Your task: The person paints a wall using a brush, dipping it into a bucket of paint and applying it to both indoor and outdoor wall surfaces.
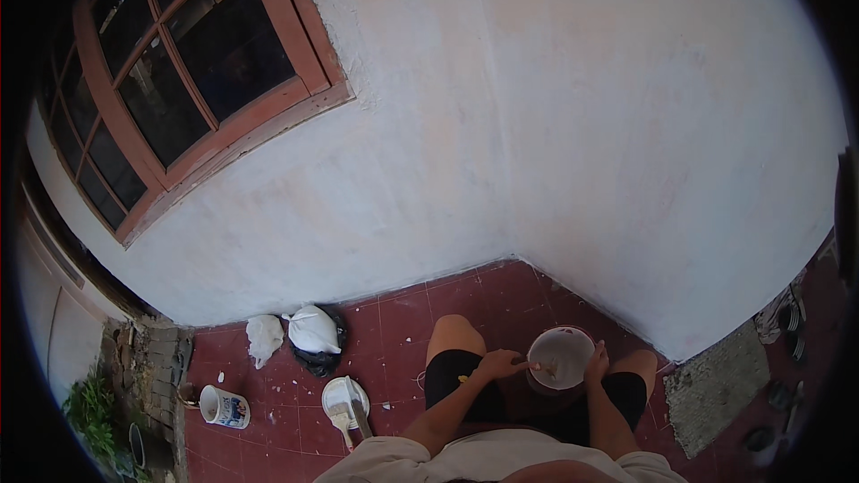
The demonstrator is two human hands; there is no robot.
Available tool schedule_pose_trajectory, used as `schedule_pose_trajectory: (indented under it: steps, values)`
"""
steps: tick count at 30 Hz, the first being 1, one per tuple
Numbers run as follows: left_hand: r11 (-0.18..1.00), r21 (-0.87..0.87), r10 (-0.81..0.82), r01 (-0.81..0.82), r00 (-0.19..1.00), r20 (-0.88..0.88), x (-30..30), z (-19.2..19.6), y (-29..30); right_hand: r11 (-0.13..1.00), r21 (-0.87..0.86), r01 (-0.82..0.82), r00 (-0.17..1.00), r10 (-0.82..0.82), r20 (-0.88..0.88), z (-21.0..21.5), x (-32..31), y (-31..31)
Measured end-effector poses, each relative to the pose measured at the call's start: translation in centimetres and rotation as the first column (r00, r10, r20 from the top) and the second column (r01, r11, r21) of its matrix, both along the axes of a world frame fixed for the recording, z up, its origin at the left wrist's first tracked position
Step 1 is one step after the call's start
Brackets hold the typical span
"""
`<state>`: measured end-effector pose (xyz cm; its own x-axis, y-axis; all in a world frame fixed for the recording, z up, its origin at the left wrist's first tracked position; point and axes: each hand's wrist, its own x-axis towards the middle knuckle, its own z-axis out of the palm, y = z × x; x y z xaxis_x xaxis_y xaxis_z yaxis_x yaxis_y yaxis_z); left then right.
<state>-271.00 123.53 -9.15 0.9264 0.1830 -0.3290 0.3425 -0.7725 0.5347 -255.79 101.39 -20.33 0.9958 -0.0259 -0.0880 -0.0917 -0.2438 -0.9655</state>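
Between my knees a white bucket (570,346) is held with its mouth tilted up toward me. My right hand (597,364) grips its right side at the rim. At the left rim is my left hand (504,364), its fingers closed and pointing into the bucket. A small tan shape shows inside near those fingertips; whether it is a tool or part of the hand is too small to tell. The bottom of the bucket is hard to make out.
On the red tiled floor (394,331) to my left lie a round white lid (333,391) with brushes (342,418), a white pail (225,407) on its side, and white and black bags (315,331). Patchy white walls (429,170) rise ahead; a grey mat (716,385) lies right.
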Motion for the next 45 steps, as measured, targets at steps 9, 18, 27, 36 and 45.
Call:
schedule_pose_trajectory:
  steps: [9, 18, 27, 36, 45]
  values:
    - [0.999, -0.032, 0.030, -0.030, 1.000, 0.006, -0.3, -0.1, 0.2, 0.998, -0.042, 0.054, 0.999, -0.054, -0.006, 1.1, -0.7, 0.6]
    - [0.999, -0.020, 0.047, -0.047, 0.998, 0.032, 0.3, -1.8, 0.4, 0.996, -0.067, 0.050, 0.999, -0.051, -0.012, 1.1, -0.2, 0.8]
    - [0.997, -0.080, 0.024, -0.021, 0.999, 0.036, 0.3, -2.4, 0.3, 0.997, -0.051, 0.066, 0.998, -0.067, -0.014, 1.3, -0.4, 0.5]
    - [1.000, -0.027, 0.009, -0.008, 1.000, 0.015, 0.6, -0.6, -0.4, 0.991, -0.108, 0.076, 0.997, -0.075, 0.014, 0.5, 0.0, 0.3]
    - [1.000, -0.030, 0.008, -0.008, 1.000, -0.006, 0.9, -0.7, -0.7, 0.991, -0.116, 0.063, 0.998, -0.065, -0.015, 1.7, -0.3, -0.2]
